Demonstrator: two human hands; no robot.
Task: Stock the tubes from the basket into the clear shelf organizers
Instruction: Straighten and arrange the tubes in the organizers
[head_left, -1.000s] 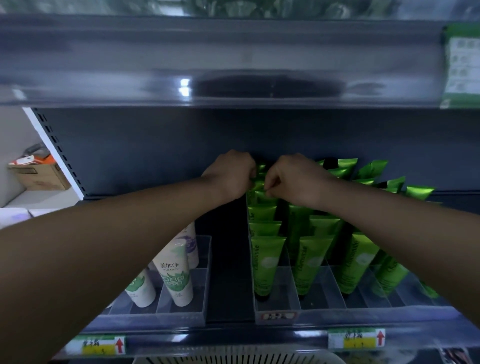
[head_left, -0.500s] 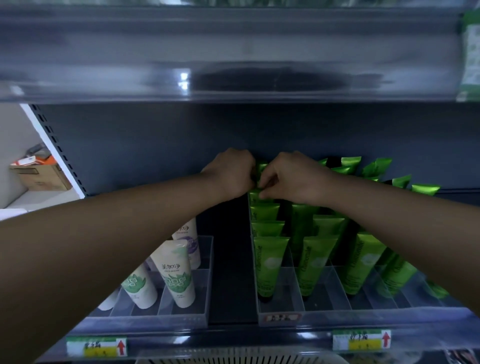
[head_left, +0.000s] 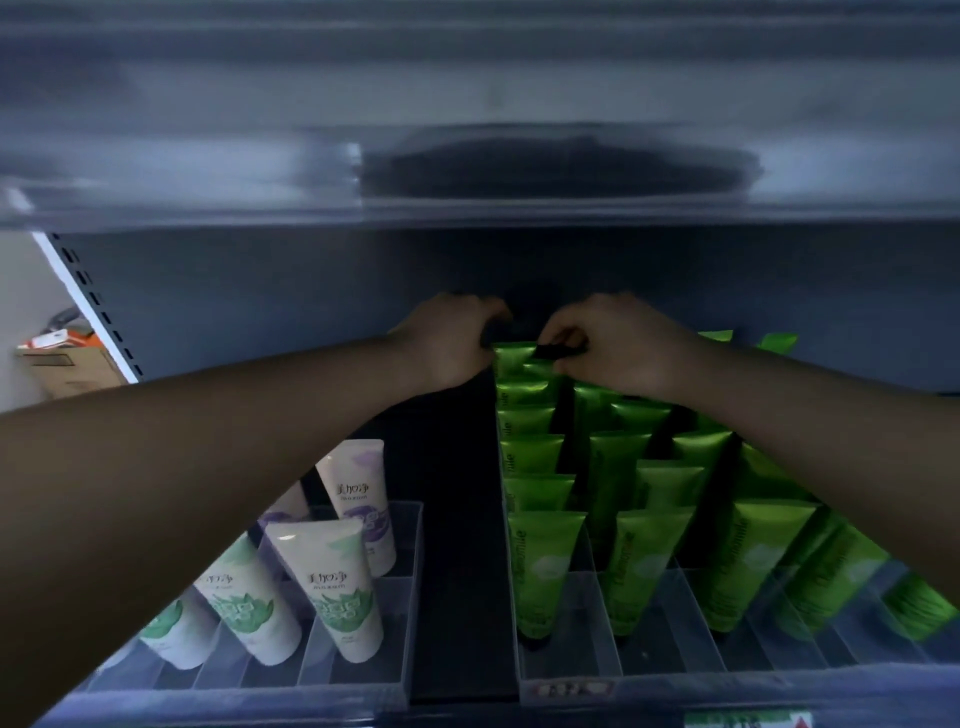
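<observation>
The back tube (head_left: 511, 357) stands at the far end of the leftmost lane of the right organizer (head_left: 571, 670), at 12 o'clock from the person, close to the shelf's rear wall. It is upright with its flat crimp on top, so its long axis runs up and down, tipped a little toward the person like the other green tubes (head_left: 545, 566) lined up in front of it.

This tube sits between the 2 hands: at 3 o'clock from the left hand (head_left: 449, 340) and at 9 o'clock from the right hand (head_left: 623, 345). Both hands are about equally near, each at 1 top corner of the crimp, so the next move is probably a small push down or back to seat the tube in its lane.

The left hand's fingers are curled, with the tips at the tube's left corner. Whether they grip it or only touch it cannot be told. The right hand is narrowed to a pinch of thumb and fingers at the crimp's right end. Something dark shows in that pinch, and what it is cannot be told.

At 8 o'clock from the hands, white tubes (head_left: 337, 587) stand in the left organizer (head_left: 405, 597), with a dark gap of bare shelf between the 2 organizers. The basket is out of view. A cardboard box (head_left: 67, 364) sits at 9 o'clock, beyond the shelf's edge.
</observation>
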